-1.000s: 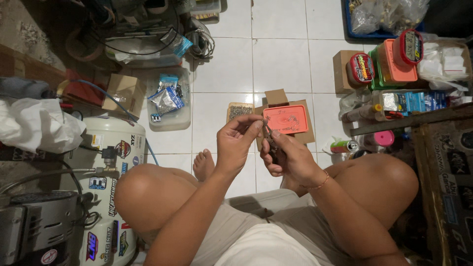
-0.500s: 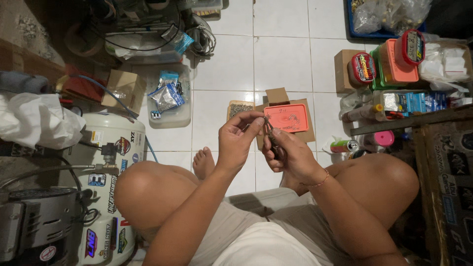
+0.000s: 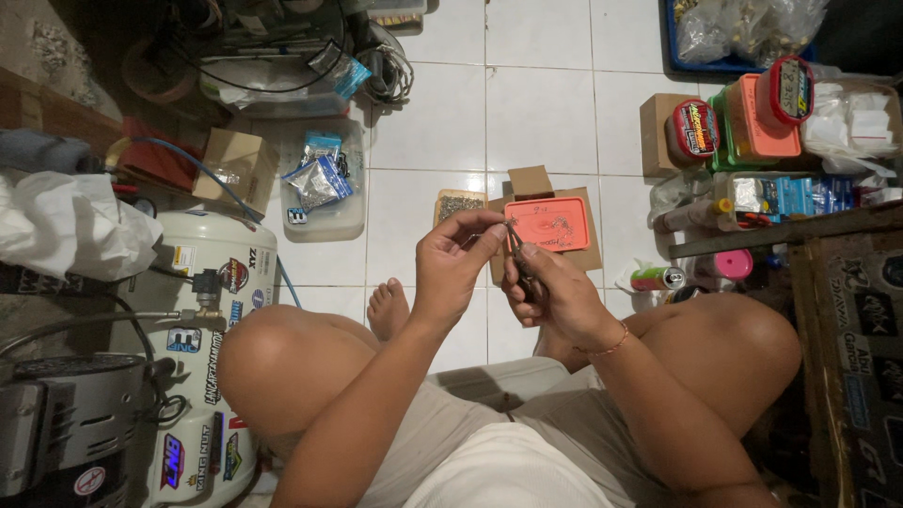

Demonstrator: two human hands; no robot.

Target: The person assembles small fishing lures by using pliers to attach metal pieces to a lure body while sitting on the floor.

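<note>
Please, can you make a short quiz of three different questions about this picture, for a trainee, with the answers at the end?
1. True or false: the right hand holds a small pair of pliers.
2. Multiple choice: where is the orange tray? A) on a piece of cardboard on the white tiled floor, just beyond the hands; B) on the person's knee; C) on top of the white air tank.
3. Fill in the missing word: the fingertips of the left hand pinch something very small right at the tip of the ______.

Key
1. True.
2. A.
3. pliers. What the small thing is cannot be told from this view.
</note>
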